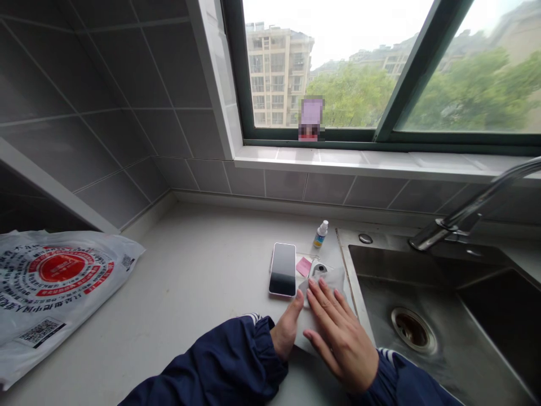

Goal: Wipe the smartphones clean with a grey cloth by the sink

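Near the sink's (353,282) left rim, the right hand (338,332) lies flat, fingers apart, pressing a grey cloth (333,279) over a phone case on the counter (190,282). Beside it, the left hand (287,327) pinches the cloth's near edge. This looks like the wiping step; next likely calls for steady strokes without nudging the phone (283,269) just left.

Both arms are being held low at the bottom of the view, each covered by a dark blue sleeve with white stripes at the cuff. The left hand (287,330) is being turned on its edge, the thumb pointing forward and upward, the remaining fingers being hidden beneath the right hand. The right hand (338,332) is being laid flat, palm down, with its back facing upward and its fingers (321,293) being stretched forward, slightly spread. The right hand is being kept just beside the left, touching it at the thumb. Nothing is being gripped by either hand.
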{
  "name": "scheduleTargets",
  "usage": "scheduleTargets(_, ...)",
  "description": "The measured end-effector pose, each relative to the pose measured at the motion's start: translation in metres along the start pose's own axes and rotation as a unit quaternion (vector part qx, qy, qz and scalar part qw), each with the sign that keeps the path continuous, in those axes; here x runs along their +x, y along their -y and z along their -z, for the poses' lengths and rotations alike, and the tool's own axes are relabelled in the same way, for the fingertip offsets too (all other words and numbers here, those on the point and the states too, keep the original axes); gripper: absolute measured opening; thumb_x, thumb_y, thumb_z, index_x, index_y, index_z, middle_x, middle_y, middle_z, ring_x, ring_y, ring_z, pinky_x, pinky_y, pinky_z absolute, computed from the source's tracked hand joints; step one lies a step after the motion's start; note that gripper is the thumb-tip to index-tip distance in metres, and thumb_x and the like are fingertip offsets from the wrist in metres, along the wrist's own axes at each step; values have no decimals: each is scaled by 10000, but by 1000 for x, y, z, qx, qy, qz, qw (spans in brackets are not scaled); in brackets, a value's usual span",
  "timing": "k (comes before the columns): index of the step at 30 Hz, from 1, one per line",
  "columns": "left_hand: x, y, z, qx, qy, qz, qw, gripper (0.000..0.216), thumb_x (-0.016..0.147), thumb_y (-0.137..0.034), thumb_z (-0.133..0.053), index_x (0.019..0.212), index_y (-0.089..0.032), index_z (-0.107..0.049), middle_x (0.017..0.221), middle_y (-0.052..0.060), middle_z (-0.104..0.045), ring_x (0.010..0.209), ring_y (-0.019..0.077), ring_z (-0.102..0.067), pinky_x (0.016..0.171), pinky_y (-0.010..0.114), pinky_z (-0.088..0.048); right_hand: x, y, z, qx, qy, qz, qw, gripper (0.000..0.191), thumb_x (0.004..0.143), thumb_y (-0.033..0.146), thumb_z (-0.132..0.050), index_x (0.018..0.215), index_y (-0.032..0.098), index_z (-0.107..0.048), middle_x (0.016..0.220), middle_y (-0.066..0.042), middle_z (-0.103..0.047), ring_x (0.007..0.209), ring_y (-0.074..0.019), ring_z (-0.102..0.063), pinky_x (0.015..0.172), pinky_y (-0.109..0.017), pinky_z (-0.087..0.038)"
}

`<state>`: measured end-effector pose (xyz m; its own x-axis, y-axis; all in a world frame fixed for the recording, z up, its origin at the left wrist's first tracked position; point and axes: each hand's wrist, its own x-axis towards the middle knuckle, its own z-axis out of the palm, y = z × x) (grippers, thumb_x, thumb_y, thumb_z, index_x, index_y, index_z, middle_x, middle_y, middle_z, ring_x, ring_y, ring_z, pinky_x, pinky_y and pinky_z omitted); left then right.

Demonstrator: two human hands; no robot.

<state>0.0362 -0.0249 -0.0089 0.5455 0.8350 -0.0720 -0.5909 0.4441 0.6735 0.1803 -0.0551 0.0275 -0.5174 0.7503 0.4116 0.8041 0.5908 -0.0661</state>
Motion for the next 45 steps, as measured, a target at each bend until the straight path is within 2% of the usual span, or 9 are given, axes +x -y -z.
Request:
scheduleTargets(6, -6, -15, -13, 131, 31, -23, 991, 581, 960, -490, -323, 1464, -200, -325, 1541, 64, -314, 1454, 246, -175, 1213, 438, -70, -1, -6, -2, -12, -38, -67, 997, 689, 945, 334, -446, 1519, 79, -161, 1552, -178, -223, 1431, -347, -216, 1099, -516, -313)
scheduleTargets(10, -12, -17, -9, 219, 2, -5, 976, 588, 952, -495, -340, 1462, -202, -326, 1559, 36, -256, 1468, 250, -74, 1213, 425, -19, 0, -8, -1, -13, -47, -75, 996, 696, 943, 331, -444, 1520, 74, -151, 1556, -187, -203, 1430, -369, -203, 1097, -542, -298)
scheduleTargets(13, -12, -16, -6, 236, -11, 4, 972, 601, 948, -502, -341, 1463, -193, -323, 1560, 48, -253, 1466, 257, -99, 1214, 424, -29, 0, -8, -1, -11, -41, -63, 997, 709, 938, 335, -459, 1520, 75, -149, 1556, -182, -208, 1431, -377, -190, 1101, -544, -296)
scheduleTargets(19, -8, -16, -10, 201, 2, -44, 979, 538, 971, -456, -312, 1446, -207, -367, 1535, 60, -327, 1446, 227, -212, 1214, 399, -98, -1, -1, -2, -5, -16, -26, 1000, 711, 926, 339, -501, 1512, 75, -196, 1554, -157, -232, 1437, -393, -143, 1091, -532, -329)
scheduleTargets(24, -3, -3, 1, 105, -47, -39, 993, 590, 941, -522, -365, 1424, -185, -402, 1496, 88, -401, 1447, 243, -207, 1211, 435, -86, -1, 3, -1, 4, -2, -16, 1000, 682, 926, 317, -494, 1510, 97, -218, 1549, -132, -257, 1440, -365, -165, 1095, -529, -329)
scheduleTargets(30, 0, 4, 4, 12, -29, -2, 999, 652, 907, -588, -390, 1414, -179, -425, 1453, 115, -461, 1440, 265, -227, 1204, 454, -111, -1, 3, 3, 24, 6, 2, 1000, 677, 905, 293, -520, 1504, 128, -252, 1543, -116, -279, 1436, -341, -204, 1121, -528, -288)
scheduleTargets(34, -4, -3, -1, 52, -14, -16, 998, 598, 936, -545, -353, 1410, -190, -431, 1475, 101, -432, 1427, 258, -266, 1201, 446, -131, -1, 3, 5, 39, -6, -20, 999, 687, 901, 309, -525, 1504, 131, -247, 1558, -155, -220, 1430, -340, -229, 1124, -542, -268)
scheduleTargets(38, -8, -16, -10, 145, -17, -48, 988, 526, 972, -459, -307, 1428, -214, -402, 1516, 66, -372, 1426, 229, -273, 1202, 400, -158, -1, 0, 7, 57, -19, -41, 997, 670, 904, 311, -518, 1492, 108, -269, 1567, -202, -143, 1422, -359, -240, 1109, -565, -275)
scheduleTargets(45, -9, -27, -26, 193, 54, -80, 976, 518, 986, -386, -279, 1489, -268, -234, 1558, 26, -277, 1443, 215, -222, 1207, 390, -146, 0, -6, 7, 64, -33, -58, 996, 677, 919, 319, -497, 1499, 90, -235, 1565, -205, -154, 1430, -356, -217, 1109, -532, -293)
